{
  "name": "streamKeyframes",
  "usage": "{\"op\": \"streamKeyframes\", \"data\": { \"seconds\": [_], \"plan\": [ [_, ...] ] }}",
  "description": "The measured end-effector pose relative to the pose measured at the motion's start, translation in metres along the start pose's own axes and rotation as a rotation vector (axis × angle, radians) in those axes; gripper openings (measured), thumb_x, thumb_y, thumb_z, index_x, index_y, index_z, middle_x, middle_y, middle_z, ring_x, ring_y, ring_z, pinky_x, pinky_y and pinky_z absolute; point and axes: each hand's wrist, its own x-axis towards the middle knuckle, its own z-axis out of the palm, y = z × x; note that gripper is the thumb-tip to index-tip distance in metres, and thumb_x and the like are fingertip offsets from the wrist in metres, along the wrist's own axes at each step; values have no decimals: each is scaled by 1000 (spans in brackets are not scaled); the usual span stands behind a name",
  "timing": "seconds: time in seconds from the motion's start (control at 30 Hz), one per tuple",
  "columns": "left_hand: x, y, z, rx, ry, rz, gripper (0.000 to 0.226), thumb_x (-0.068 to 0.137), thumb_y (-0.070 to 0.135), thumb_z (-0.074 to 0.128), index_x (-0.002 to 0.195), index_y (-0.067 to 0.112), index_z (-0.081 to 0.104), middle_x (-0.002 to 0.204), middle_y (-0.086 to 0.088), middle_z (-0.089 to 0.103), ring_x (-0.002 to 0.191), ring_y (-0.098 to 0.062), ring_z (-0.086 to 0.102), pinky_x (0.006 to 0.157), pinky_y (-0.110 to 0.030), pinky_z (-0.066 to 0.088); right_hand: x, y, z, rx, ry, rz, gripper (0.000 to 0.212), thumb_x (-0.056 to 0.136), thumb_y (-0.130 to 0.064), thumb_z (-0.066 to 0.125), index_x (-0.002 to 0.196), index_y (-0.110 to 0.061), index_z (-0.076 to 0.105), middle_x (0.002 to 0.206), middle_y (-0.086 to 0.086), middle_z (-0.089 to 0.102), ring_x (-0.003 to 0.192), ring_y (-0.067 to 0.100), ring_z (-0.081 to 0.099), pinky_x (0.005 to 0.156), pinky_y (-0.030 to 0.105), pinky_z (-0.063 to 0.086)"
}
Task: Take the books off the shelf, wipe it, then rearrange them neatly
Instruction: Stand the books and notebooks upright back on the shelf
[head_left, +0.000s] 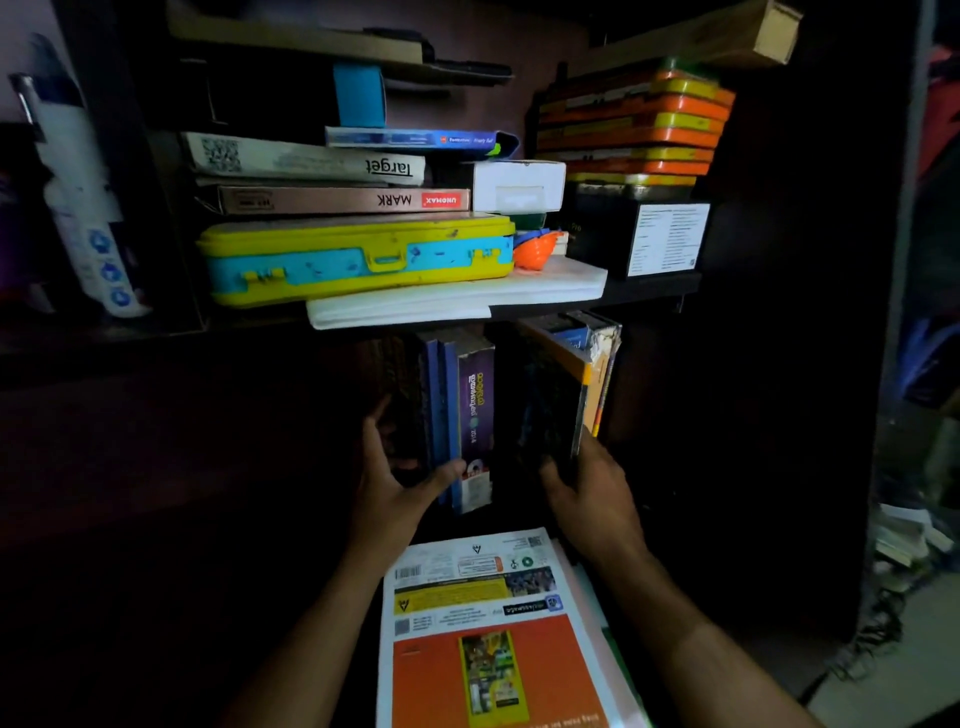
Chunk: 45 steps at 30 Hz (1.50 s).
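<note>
**Both hands in among the lower-shelf books**

Both hands were in the dim lower shelf (649, 291), under the board carrying the yellow case (358, 260). The left hand (395, 478) was at the left group of upright books, thumb across the purple-spined book (475, 415), fingers spread on the dark volumes beside it, a loose grip. The right hand (587, 483) curled round the foot of a dark book (550, 410) leaning out of the right group. A stack of flat books (493, 623) lay below, nearest the camera. Books out or going back? The frame alone couldn't settle it. Either way, the next move called for a firm hold on that leaning book, while the left steadied its neighbours.
</note>
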Motion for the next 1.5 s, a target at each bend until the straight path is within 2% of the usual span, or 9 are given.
{"op": "streamKeyframes", "data": {
  "seconds": [0.17,0.47,0.6,0.73,1.0,1.1,1.27,1.4,1.5],
  "plan": [
    [1,-3,1,-12,-2,0,110,64,55,91,151,43,25,145,8,44,103,4,56,73,-18,46,-1,0,-6,104,-24,87,46,89,-25,75,119,-34,42,82,-11,60,66,1,60,48,10,42],
    [3,-7,-2,-19,-16,2,110,58,66,85,148,51,24,148,9,44,106,9,55,77,-23,48,2,6,0,140,25,86,38,85,-38,79,106,-32,48,76,0,63,68,10,65,58,32,58],
    [2,-5,0,-16,-12,19,110,63,60,90,150,45,24,146,9,42,100,26,49,77,-18,44,5,5,0,155,0,112,27,92,-36,72,107,-28,52,80,-1,65,69,8,65,54,23,53],
    [2,-3,0,-26,-9,10,111,63,61,90,151,44,25,146,10,41,112,2,55,84,-27,48,11,4,2,103,-44,146,13,100,-35,60,102,-23,55,88,-5,64,77,4,62,62,29,56],
    [0,5,-1,-13,-14,0,114,64,58,90,154,35,24,143,10,39,98,32,43,77,-12,40,1,1,-5,190,-32,121,15,98,-39,63,96,-25,61,85,-8,67,78,3,63,58,18,43],
    [-2,7,-5,30,-13,-8,105,73,37,89,155,33,24,141,6,42,103,19,51,75,-9,43,-24,4,-12,155,-115,71,21,91,-48,69,97,-28,63,89,-8,66,89,10,62,67,21,45],
    [-12,8,-17,-71,43,-96,100,72,40,86,152,40,26,142,-2,47,108,-15,62,80,-33,55,-60,1,-27,-242,-398,-68,57,78,-81,59,116,-38,61,117,-9,51,112,10,42,96,32,43],
    [-23,12,-18,-116,83,-147,93,81,22,85,153,35,27,144,-1,52,117,-12,61,92,-30,51,-63,-3,-33,-47,-358,-7,49,76,-75,69,104,-36,56,107,-10,63,101,11,60,87,39,54],
    [-22,11,-19,-166,242,-225,104,79,26,85,160,23,20,160,-3,37,142,-14,40,118,-30,33,-68,-1,-38,246,-271,62,34,85,-41,80,102,-27,54,95,-4,74,85,9,73,72,33,61]
  ]
}}
